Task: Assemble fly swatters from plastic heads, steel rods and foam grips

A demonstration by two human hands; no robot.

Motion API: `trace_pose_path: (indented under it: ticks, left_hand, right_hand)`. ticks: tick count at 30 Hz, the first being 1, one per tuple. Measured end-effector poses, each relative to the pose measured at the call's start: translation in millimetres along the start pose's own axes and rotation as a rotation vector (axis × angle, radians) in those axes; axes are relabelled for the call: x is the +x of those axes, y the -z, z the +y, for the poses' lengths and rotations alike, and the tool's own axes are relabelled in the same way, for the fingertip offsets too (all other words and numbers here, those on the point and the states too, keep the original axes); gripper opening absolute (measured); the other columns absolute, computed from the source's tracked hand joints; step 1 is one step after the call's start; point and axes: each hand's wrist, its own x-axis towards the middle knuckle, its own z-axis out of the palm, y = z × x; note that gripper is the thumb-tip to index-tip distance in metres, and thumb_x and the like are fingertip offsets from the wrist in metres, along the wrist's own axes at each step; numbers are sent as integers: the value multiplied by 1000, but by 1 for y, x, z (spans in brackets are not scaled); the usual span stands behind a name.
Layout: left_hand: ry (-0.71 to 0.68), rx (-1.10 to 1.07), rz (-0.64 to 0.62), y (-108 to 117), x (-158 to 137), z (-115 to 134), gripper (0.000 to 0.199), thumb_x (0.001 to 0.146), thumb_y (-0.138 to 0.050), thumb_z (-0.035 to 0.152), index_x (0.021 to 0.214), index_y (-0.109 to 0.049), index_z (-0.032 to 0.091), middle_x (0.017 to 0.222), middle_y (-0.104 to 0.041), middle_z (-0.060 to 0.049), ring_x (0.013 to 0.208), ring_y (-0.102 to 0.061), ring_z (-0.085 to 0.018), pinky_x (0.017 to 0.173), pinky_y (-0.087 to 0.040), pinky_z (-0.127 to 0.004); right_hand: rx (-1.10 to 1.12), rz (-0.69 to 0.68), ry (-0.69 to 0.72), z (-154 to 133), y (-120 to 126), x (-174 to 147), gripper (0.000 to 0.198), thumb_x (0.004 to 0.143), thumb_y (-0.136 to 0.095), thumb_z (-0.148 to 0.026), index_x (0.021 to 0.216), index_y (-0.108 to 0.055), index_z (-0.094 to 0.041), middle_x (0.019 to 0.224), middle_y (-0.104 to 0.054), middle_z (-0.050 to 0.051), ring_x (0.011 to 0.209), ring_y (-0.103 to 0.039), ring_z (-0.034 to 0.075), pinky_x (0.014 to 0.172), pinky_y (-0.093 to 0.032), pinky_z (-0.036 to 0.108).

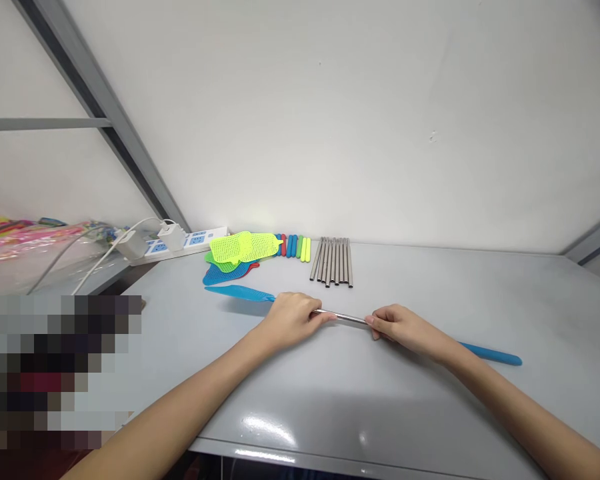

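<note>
1. The slim, silvery metal rod point(350, 317) lies directly between the two hands, its long axis running crosswise and slanting slightly nearer the person towards the right; both hands touch it.
2. The left hand point(296, 319) is curled closed around the rod's left part, thumb laid along it, and is the one nearer the flat, blue plastic paddle point(243, 293).
3. The right hand point(395, 325) pinches the rod between thumb and fingers, with no visible gap.
4. Beyond the right wrist, a long, rounded blue handle point(493, 354) continues in line with the rod; the hand and forearm hide any joint.
5. Farther back on the smooth grey tabletop point(455, 280) lie a row of silvery metal tubes point(334, 261), short, coloured rounded grips point(293, 246) left of them, then overlapping perforated plastic paddles, fluorescent yellow point(227, 249) uppermost.
6. A white power strip point(207, 237) lies beyond those at the left.
</note>
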Motion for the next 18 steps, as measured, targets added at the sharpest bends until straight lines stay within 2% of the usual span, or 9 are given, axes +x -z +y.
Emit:
trace_pose_path:
  ticks: [3, 6, 11, 18]
  left_hand:
    - [-41, 16, -12, 2, -1, 5, 42, 88, -25, 42, 67, -51, 17, 65, -58, -1, 60, -52, -14, 50, -24, -25]
    - [-64, 19, -39, 2, -4, 13, 36, 89, -25, 37, 71, -50, 17, 69, -59, -2, 63, -53, -15, 51, -26, -25]
    - [-131, -81, -82, -2, -10, 29, 33, 88, -28, 38, 73, -48, 17, 73, -60, 0, 66, -54, -15, 51, -28, -25]
    - [-145, -131, -71, -5, -11, 31, 37, 88, -26, 41, 69, -47, 17, 69, -59, 0, 62, -53, -14, 49, -25, -25]
  right_hand:
    - [-41, 4, 31, -2, 1, -1, 45, 77, -34, -55, 62, -48, -15, 52, -32, -3, 46, -29, 8, 43, -21, 21]
    - [-78, -23, 122, -7, 1, -4, 42, 76, -38, -54, 59, -43, -16, 54, -33, -3, 48, -30, 8, 43, -21, 21]
    - [-140, -111, 246, -13, -5, -9, 38, 81, -36, -46, 59, -42, -16, 53, -31, -4, 48, -27, 7, 43, -20, 21]
    - [-170, -108, 258, -15, -8, -11, 39, 81, -35, -47, 61, -45, -15, 53, -30, -4, 49, -27, 7, 43, -20, 20]
